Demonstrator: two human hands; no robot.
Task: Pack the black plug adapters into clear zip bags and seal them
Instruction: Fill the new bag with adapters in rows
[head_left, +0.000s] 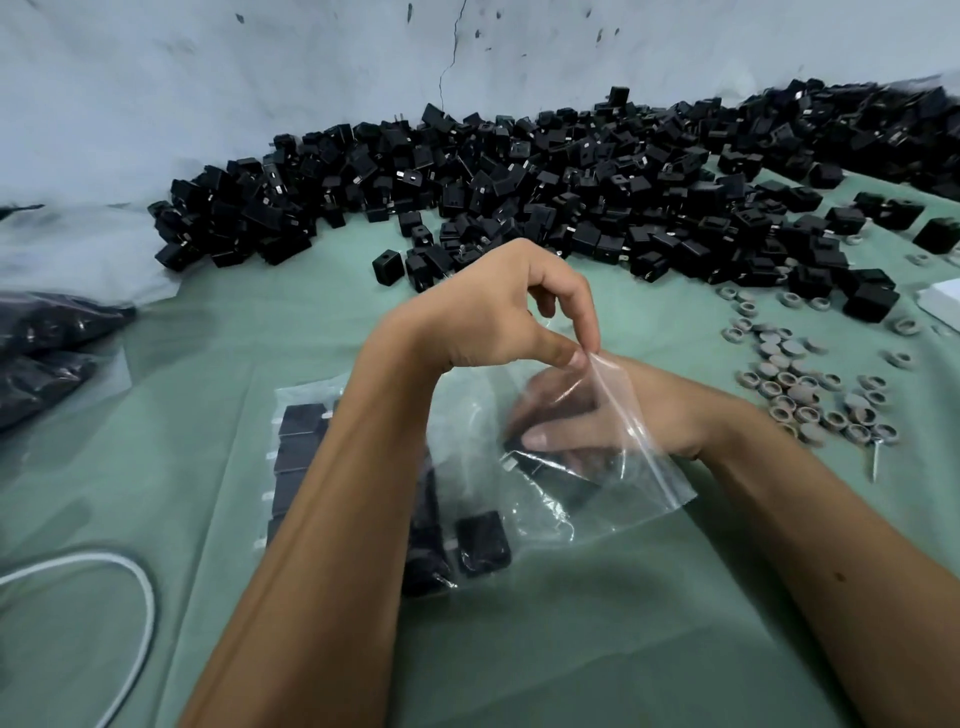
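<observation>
L hand (498, 312) pinches zip bag (613, 467) rim; R hand (571, 421) inside grips adapter (550, 467).

Both forearms are bare, no sleeves, watch or rings showing; the left hand (498, 306) and right hand (587, 421) seem ungloved.

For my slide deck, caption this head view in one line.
Left hand pinches open a clear zip bag while the right hand places a black adapter inside.

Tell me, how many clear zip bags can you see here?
2. One open bag is held by both hands, the right hand inside it. A filled bag lies flat beneath the left forearm. More may be hidden.
</observation>
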